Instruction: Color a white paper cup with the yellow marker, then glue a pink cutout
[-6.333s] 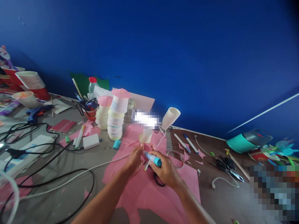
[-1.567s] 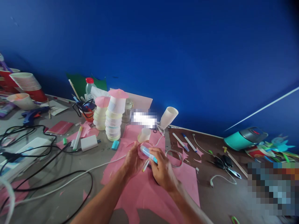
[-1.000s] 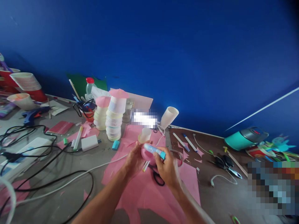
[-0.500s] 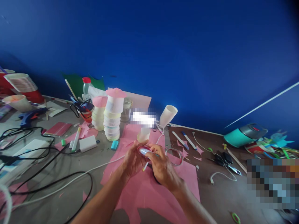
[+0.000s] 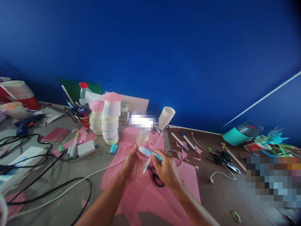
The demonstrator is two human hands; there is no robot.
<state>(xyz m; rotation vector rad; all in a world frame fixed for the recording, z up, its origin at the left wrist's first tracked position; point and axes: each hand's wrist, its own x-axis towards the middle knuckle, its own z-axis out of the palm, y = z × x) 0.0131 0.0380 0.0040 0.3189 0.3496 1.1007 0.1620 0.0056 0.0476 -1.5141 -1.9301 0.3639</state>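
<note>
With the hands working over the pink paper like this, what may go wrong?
1. The right hand presses the blue glue stick on the small pink paper piece that the left hand holds; thin paper might tear or crease.
2. Glue may smear onto the fingers or the pink sheet below.
3. The small cup and the stacked cups stand close; a quick move might knock them over.

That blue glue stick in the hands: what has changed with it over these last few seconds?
The right hand has kept rubbing the glue stick back and forth over the pink paper piece held in the left hand. Both grips stayed the same, and so did the cup stacks.
</note>
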